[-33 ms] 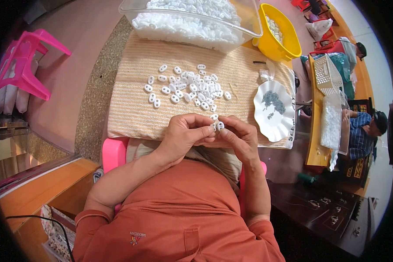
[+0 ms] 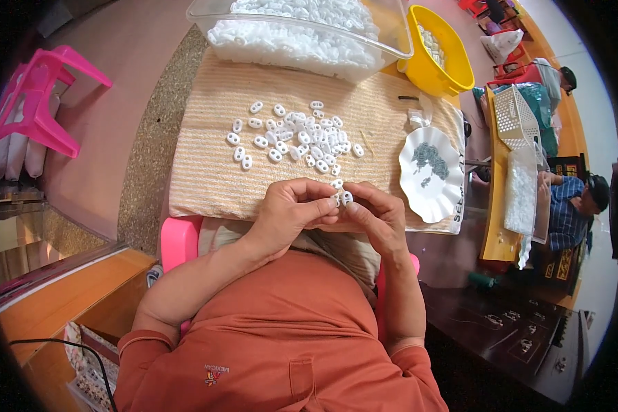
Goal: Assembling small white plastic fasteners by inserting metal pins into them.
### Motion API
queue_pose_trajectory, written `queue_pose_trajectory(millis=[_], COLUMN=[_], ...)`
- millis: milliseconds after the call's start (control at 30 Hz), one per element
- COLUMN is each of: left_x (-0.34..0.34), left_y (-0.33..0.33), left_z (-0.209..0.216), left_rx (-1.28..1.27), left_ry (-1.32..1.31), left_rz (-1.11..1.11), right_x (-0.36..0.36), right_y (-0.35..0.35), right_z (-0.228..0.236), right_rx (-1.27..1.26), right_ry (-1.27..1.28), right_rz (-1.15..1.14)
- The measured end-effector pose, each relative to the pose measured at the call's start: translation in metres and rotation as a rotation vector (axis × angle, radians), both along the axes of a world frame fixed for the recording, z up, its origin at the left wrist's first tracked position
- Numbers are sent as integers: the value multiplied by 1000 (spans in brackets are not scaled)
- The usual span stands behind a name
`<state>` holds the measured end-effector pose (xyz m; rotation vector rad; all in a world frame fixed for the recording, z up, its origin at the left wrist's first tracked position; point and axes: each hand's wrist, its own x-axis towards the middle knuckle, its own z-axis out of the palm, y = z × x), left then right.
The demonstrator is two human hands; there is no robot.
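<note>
My left hand [image 2: 296, 207] and my right hand [image 2: 378, 214] meet at the near edge of the striped cloth, thumbs and forefingers pinched. Between the left fingertips is a small white oval plastic piece [image 2: 336, 184], partly hidden by the fingers. The right thumb and forefinger grip another white two-hole plastic piece [image 2: 347, 197], close beside the first. Just beyond my fingers, a loose heap of similar white two-hole pieces [image 2: 316, 137] is spread over the cloth. To the right, a white scalloped plate [image 2: 419, 200] holds a patch of tiny grey parts [image 2: 429, 163], too small to make out.
At the far edge stands a clear tub [image 2: 391, 49] full of white pieces, beside a yellow basin [image 2: 460, 77]. Pink stools [image 2: 31, 113] are at the left. On the right, a person in a checked shirt [image 2: 568, 206] sits by another table with a white perforated basket [image 2: 516, 118].
</note>
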<state>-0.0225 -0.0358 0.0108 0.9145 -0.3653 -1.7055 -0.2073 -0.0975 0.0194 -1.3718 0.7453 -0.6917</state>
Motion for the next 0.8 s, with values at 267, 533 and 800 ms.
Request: queue_pose_trajectory(millis=[267,533,800], left_x=[0,2,2], left_y=[0,-1,-2], left_z=[0,2,1], left_rx=[-8,23,53], left_ry=[-7,14,62], left_rz=[-7,-22,-35], right_x=[2,3,4], right_y=[1,3,4], right_z=[2,3,4], right_rx=[34,109,305], right_ry=[61,24,-60], right_rz=[2,2,-18])
